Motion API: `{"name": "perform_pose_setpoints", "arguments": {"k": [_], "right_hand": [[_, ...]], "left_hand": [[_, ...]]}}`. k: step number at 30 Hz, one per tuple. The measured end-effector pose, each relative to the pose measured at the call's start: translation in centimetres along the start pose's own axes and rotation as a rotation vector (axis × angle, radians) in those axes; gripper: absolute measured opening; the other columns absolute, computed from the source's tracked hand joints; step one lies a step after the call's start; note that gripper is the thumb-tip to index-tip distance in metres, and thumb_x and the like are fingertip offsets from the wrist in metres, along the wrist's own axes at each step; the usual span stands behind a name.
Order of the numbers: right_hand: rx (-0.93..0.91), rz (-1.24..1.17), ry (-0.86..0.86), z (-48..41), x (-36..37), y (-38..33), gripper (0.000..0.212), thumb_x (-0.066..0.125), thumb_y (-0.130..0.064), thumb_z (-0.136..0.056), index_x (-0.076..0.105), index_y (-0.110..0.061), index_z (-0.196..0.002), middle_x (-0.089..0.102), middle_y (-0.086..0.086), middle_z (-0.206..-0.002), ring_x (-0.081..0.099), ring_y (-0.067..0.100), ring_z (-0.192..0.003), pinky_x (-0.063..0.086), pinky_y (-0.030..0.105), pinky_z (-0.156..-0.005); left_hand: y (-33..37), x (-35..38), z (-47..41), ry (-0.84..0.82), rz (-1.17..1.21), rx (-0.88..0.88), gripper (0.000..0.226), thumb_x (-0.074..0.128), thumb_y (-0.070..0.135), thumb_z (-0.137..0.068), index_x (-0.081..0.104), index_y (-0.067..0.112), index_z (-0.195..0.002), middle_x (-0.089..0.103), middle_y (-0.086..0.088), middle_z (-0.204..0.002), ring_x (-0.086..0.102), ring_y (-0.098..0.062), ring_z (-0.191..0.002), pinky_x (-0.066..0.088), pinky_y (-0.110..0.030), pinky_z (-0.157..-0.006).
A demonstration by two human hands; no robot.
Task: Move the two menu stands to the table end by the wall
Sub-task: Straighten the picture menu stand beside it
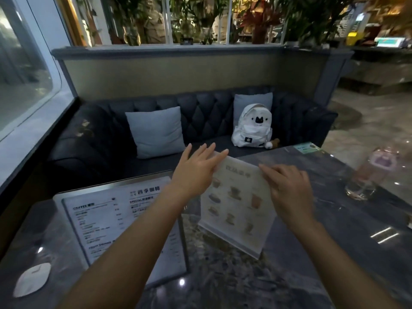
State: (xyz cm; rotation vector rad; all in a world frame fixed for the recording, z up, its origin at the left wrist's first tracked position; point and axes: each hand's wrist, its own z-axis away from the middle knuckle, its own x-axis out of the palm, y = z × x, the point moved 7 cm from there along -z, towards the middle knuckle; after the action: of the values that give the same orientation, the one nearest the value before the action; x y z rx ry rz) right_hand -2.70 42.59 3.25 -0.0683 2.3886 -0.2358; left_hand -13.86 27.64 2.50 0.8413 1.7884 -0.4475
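Note:
Two menu stands sit on the dark marble table (312, 253). The larger one (100, 221), framed in grey with black text, stands at the left. The smaller clear acrylic stand (236, 204) shows pictures of drinks and stands in the middle, leaning back. My left hand (196, 170) reaches over its top left corner with fingers spread, the fingertips past the edge. My right hand (287, 186) rests its fingers on the top right edge. My left forearm crosses in front of the larger stand and hides part of it.
A clear glass (361, 186) stands on the table at the right. A white round object (33, 278) lies near the front left corner. Behind the table is a dark sofa (200, 114) with cushions and a white backpack (253, 128). A window wall (26, 85) runs along the left.

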Motion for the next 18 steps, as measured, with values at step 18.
{"name": "perform_pose_setpoints", "arguments": {"k": [18], "right_hand": [[0.105, -0.1, -0.039, -3.0, 2.0, 4.0, 0.017, 0.06, -0.002, -0.081, 0.072, -0.011, -0.09, 0.073, 0.013, -0.09, 0.062, 0.032, -0.085, 0.026, 0.037, -0.07]], "left_hand": [[1.4, -1.8, 0.3, 0.087, -0.118, -0.004, 0.06, 0.044, -0.003, -0.087, 0.042, 0.039, -0.13, 0.053, -0.006, -0.093, 0.047, -0.024, -0.093, 0.007, -0.044, -0.101]]}}
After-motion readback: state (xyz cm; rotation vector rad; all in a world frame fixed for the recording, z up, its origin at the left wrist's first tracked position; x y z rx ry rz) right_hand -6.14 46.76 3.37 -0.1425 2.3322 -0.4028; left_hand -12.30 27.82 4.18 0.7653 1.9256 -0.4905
